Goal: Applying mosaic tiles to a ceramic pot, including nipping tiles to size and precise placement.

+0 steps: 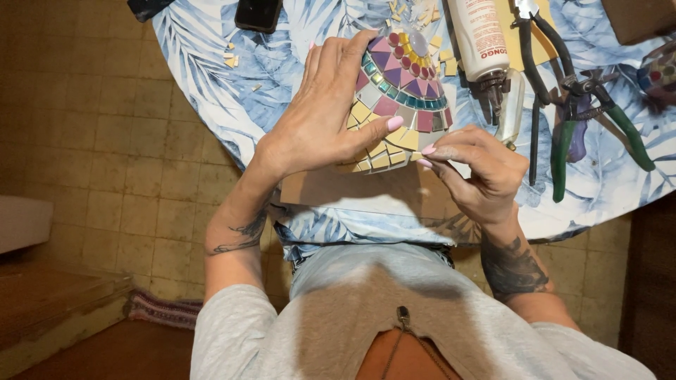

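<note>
On the table, left hand [320, 116] grips domed multicoloured mosaic [401, 91]; right fingers [440, 155] pinched at its edge.

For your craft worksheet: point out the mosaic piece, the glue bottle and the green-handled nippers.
mosaic piece [403, 74], head view, on its purple tiles.
glue bottle [479, 35], head view, on its white body.
green-handled nippers [563, 151], head view, on the left green handle.

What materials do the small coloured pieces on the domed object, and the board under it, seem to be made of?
The coloured pieces look like cut glass or glazed tile: flat, glossy, with sharp edges; some teal ones shine like mirror. The board under the domed object looks like plain cardboard or thin wood, matt brown; which one is unclear. The left hand rests on the dome.
</note>
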